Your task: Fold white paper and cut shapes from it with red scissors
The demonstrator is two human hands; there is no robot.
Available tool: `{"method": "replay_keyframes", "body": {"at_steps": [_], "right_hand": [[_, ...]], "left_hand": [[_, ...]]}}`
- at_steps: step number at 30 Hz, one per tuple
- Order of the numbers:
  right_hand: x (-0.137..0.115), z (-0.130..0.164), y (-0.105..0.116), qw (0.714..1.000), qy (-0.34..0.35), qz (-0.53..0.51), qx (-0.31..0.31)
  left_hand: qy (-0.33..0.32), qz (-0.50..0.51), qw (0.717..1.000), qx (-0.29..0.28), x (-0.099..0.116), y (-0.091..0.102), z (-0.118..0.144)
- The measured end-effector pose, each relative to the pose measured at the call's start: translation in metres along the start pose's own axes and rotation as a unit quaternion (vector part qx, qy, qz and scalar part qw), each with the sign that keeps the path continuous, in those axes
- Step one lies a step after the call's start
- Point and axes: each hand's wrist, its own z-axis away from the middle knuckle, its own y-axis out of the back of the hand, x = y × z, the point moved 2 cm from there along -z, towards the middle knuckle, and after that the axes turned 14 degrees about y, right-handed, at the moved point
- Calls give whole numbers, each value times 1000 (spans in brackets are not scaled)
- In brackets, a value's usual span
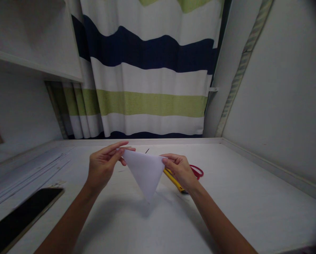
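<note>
A white sheet of paper folded into a triangle (146, 173) hangs point-down above the white table (253, 197). My left hand (103, 167) pinches its upper left corner. My right hand (180, 171) pinches its upper right corner. Both hands hold the paper in the air a little above the table top. Behind my right hand a yellow utility knife (174, 180) lies on the table, partly hidden by the hand, and red scissor handles (197, 171) show just past it.
A dark phone (20, 218) lies at the table's near left edge. Thin paper strips (28, 173) lie at the far left. A striped curtain (152, 77) hangs behind the table; a wall (279, 106) borders the right side, a shelf (28, 63) upper left.
</note>
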Motion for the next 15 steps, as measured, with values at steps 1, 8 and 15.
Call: {"method": "replay_keyframes", "body": {"at_steps": [1,8,15], "right_hand": [[0,0,0,1000,1,0,1],[-3,0,-1,998,31,45,-16],[-10,2,0,944,154,282,-76]], "left_hand": [[0,0,1000,-1,-1,0,0],[-9,0,1000,11,0,1,-1],[-14,-15,999,25,3,3,0]]}}
